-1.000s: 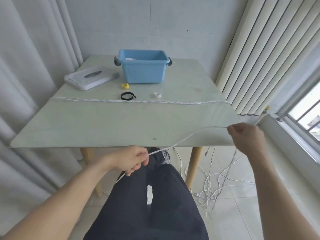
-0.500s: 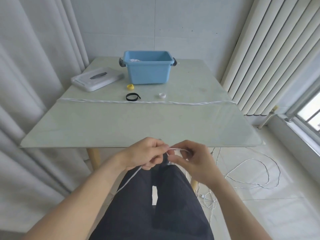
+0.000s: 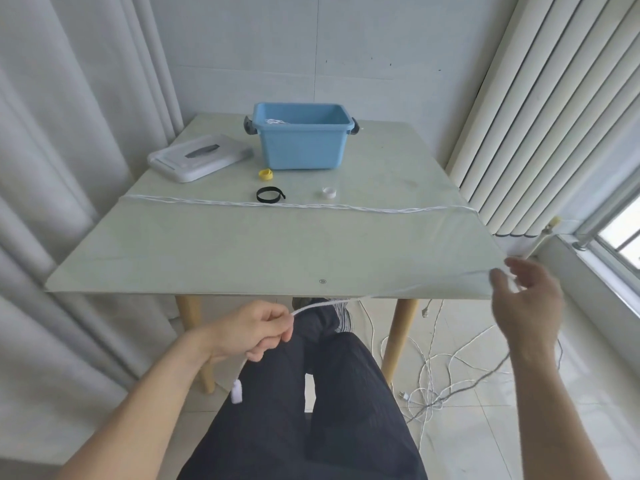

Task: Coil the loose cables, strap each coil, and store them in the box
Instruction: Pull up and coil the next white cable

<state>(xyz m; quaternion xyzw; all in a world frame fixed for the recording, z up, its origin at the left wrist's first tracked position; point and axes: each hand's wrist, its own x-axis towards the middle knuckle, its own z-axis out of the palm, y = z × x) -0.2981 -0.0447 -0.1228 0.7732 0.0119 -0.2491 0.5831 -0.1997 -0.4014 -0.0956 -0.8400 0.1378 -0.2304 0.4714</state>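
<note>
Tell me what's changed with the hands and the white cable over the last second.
Half a second ago both hands met at the table's near edge. Since then the right hand has swung out to the right, drawing the white cable through loosened fingers. The left hand still grips the cable near the lap, its plug end dangling below. The blue box, straps and the cable across the table haven't moved.

Bare forearms (image 3: 145,403), dark ribbed trousers (image 3: 332,410)
</note>
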